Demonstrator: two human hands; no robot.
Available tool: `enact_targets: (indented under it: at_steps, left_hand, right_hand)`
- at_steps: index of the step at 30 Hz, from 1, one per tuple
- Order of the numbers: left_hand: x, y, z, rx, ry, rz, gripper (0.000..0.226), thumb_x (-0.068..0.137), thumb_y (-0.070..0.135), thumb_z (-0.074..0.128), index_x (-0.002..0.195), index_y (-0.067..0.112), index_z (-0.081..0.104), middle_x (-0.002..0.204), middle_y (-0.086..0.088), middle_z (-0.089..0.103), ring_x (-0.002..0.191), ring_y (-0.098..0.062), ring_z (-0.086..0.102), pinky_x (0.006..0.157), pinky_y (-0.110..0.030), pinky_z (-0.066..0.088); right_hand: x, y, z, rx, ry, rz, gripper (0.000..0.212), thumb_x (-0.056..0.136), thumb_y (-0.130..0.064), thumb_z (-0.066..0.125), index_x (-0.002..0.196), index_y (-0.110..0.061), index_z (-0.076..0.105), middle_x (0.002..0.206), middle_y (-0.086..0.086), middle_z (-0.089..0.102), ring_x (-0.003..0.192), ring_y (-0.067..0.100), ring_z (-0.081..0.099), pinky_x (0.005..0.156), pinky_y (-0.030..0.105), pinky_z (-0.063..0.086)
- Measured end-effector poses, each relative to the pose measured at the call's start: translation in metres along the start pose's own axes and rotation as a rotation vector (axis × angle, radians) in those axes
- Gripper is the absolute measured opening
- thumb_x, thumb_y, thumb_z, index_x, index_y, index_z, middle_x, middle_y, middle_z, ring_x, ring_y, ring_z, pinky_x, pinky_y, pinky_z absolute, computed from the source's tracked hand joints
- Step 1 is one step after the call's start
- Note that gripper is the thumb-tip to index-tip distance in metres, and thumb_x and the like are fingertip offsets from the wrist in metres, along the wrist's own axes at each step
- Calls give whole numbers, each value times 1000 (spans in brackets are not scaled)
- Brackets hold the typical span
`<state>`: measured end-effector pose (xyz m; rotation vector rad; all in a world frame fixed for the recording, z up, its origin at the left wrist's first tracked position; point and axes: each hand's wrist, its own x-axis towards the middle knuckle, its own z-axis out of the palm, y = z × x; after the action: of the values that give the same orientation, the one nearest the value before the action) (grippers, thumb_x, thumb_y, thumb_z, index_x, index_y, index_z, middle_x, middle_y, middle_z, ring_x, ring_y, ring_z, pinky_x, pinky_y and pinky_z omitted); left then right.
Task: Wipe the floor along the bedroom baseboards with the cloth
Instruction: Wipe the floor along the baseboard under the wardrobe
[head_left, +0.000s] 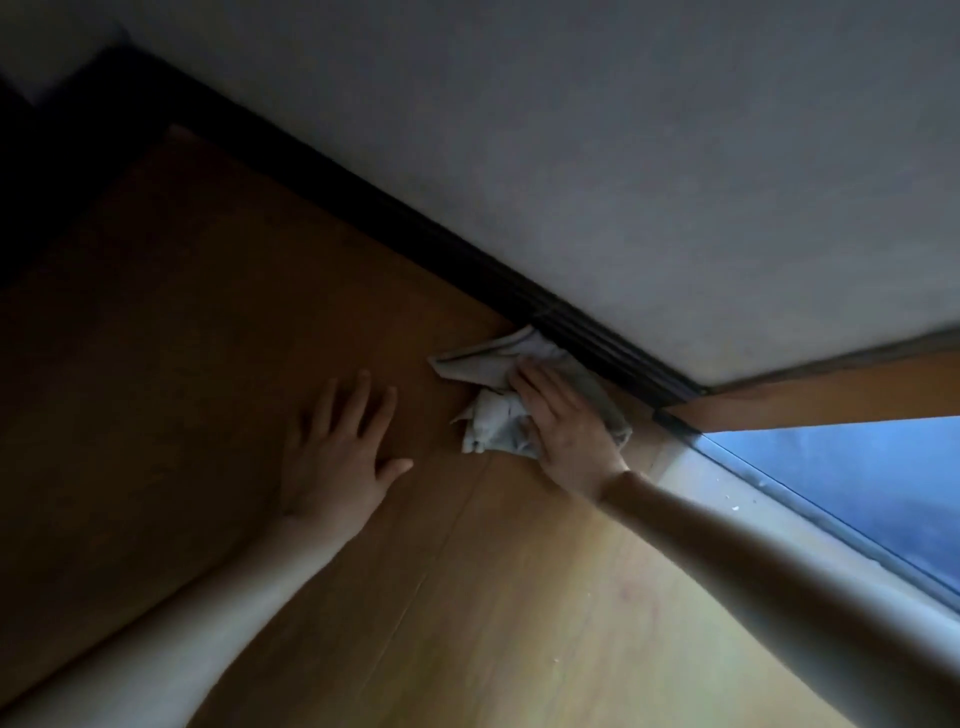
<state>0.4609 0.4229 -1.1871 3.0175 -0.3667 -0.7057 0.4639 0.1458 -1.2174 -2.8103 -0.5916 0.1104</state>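
Floor: warm brown wooden plank floor (218, 332), seams running lengthwise; dim toward the far corner, brighter in the foreground.
Baseboard: dark brown ridged baseboard strip (395, 218) running diagonally where floor meets wall, ending at a corner on the right.
Wall: pale grey matte wall (597, 156) above the baseboard.
Cloth: crumpled pale grey cloth (491, 423) lying on the floor, its far edge against the foot of the baseboard, near the right-hand corner. One flat folded flap points left; a bunched part sticks out beside the thumb.
Right hand: right hand (563, 426) laid palm down on top of the cloth, fingers extended and close together, pointing along the baseboard. Pressing the cloth to the floor rather than clenching it; thumb side meets the bunched part, whether the thumb hooks into it cannot be told.
Left hand: left hand (343, 447) flat on the bare floor, fingers spread and straight, holding nothing. Just left of the cloth, not touching it.
Arms: both forearms bare, reaching in from the lower edge.
Right side: light wooden frame piece (810, 400) meeting the corner; below it a pale sill (769, 519) with white flecks, and a blue glass pane (857, 483).
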Motion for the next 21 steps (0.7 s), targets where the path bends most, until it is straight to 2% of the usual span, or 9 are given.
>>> enact_targets:
  at_steps: [3, 6, 11, 13, 16, 18, 21]
  left_hand:
    - [2, -4, 7, 39, 39, 28, 82, 83, 72, 17, 154, 30, 11, 163, -4, 9, 147, -35, 10, 113, -56, 24]
    - [2, -3, 7, 51, 40, 29, 84, 82, 71, 16, 153, 26, 23, 160, -7, 20, 144, -38, 18, 108, -60, 31]
    - [2, -1, -2, 30, -125, -5, 84, 90, 69, 30, 153, 31, -12, 160, -1, -19, 147, -34, -13, 117, -56, 15]
    - [2, 1, -8, 2, -159, -9, 86, 91, 66, 37, 153, 32, -12, 160, 1, -21, 147, -33, -15, 117, -57, 16]
    - [0, 7, -12, -61, -183, -65, 87, 91, 62, 45, 153, 33, -8, 161, 3, -20, 147, -32, -13, 116, -58, 15]
    - [-2, 17, -7, -76, -139, -94, 86, 92, 62, 46, 154, 33, -7, 161, 3, -20, 147, -33, -13, 116, -59, 14]
    - [-6, 24, 0, -72, -74, -125, 81, 93, 61, 42, 154, 34, -5, 161, 3, -18, 147, -34, -12, 115, -61, 12]
  right_hand:
    - [-1, -1, 4, 37, 52, 28, 53, 99, -28, 41, 147, -7, 37, 154, 12, 33, 145, 22, 27, 117, 39, 26]
    - [0, 1, 2, 64, 53, 12, 55, 101, -41, 35, 149, -15, 34, 157, 7, 28, 147, 19, 20, 117, 42, 27]
    - [1, 0, 4, 41, 41, 12, 52, 103, -43, 26, 149, -21, 34, 156, 9, 29, 147, 21, 20, 118, 40, 22]
    - [-5, 3, 4, 27, 9, 12, 53, 103, -43, 21, 151, -20, 29, 157, 11, 26, 147, 23, 18, 118, 40, 19]
    - [-30, 5, 3, -6, -30, 33, 53, 102, -37, 27, 152, -17, 25, 158, 14, 23, 147, 26, 18, 118, 41, 17]
    - [-37, 6, 1, -14, -29, 61, 53, 102, -34, 28, 151, -14, 27, 157, 16, 25, 146, 27, 19, 117, 40, 17]
    - [-10, 0, 2, -40, -88, 25, 55, 103, -39, 17, 151, -11, 26, 156, 18, 26, 145, 28, 20, 116, 36, 11]
